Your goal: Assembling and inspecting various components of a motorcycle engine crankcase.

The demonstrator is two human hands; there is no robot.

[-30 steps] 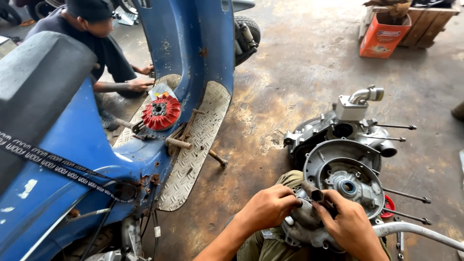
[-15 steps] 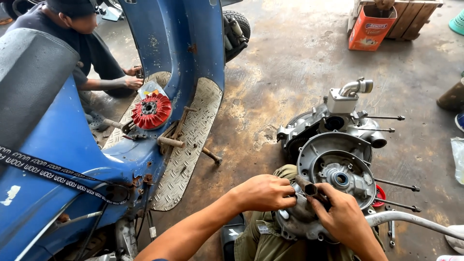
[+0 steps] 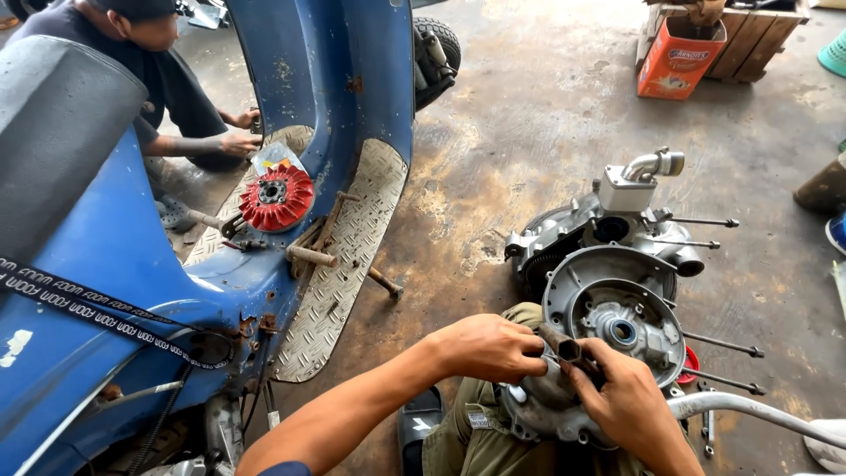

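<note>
A grey scooter engine (image 3: 617, 256) lies on the stained concrete floor in front of me, its round open casing (image 3: 617, 322) facing up. My left hand (image 3: 485, 345) and my right hand (image 3: 627, 401) meet over the near rim of the casing. Both grip a short dark metal tube (image 3: 564, 345) held between them, its open end showing. Long studs (image 3: 718, 344) stick out of the engine to the right.
A blue scooter body (image 3: 220, 185) stands at the left, with a red flywheel (image 3: 276, 197) on its checker-plate footboard (image 3: 348, 256). Another person (image 3: 150, 62) crouches behind it. An orange box (image 3: 679, 57) and wooden crate sit at the back right. A pale bent pipe (image 3: 749, 408) lies near right.
The view has shifted slightly, so the engine and scooter sit a little differently in frame. Both hands stay at the casing rim on the dark tube, with only small finger movement.
</note>
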